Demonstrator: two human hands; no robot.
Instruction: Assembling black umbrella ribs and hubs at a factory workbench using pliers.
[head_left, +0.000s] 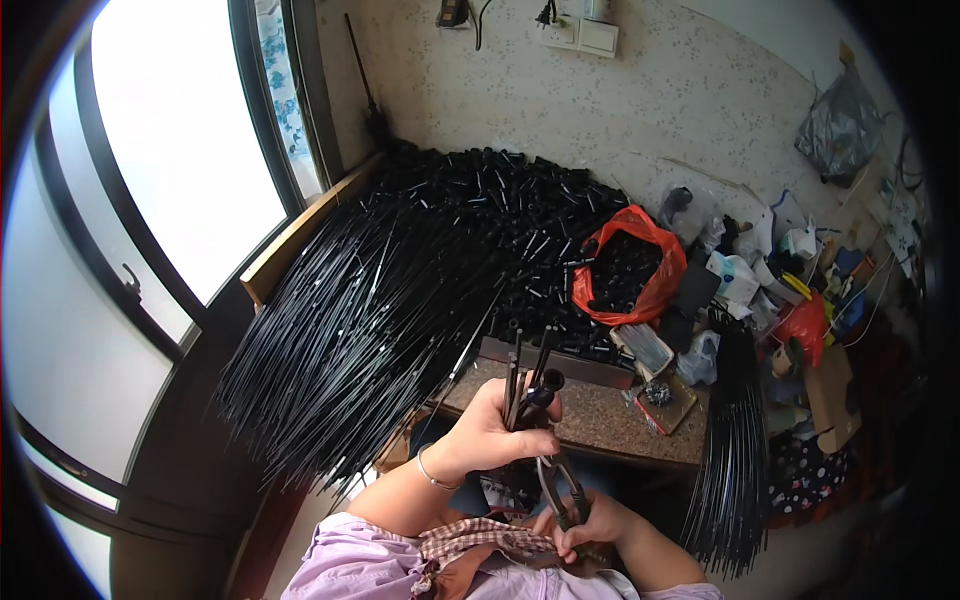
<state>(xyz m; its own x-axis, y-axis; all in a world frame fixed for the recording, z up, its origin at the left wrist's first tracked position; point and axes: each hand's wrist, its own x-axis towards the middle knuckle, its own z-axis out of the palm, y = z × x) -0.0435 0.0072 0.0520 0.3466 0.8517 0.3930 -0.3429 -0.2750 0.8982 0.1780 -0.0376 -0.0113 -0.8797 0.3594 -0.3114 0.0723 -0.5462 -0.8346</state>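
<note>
My left hand (485, 428) is closed around several thin black rods (513, 378) that stick up past the fingers. A short, thicker black tube (546, 388) with an open end is in the same grip. Below it, my right hand (597, 524) is wrapped around the handles of a pair of pliers (552, 482). The jaws of the pliers point up to the underside of my left hand, where its thumb and palm partly hide them. Whether the jaws bite on anything cannot be made out.
Long black rods (340, 340) fan across the left, below a heap of short black tubes (490, 185). More tubes fill a red plastic bag (655, 245). A shallow tray (672, 408) with small metal pieces sits on the speckled tabletop (598, 418). Another rod bundle (735, 450) hangs at right.
</note>
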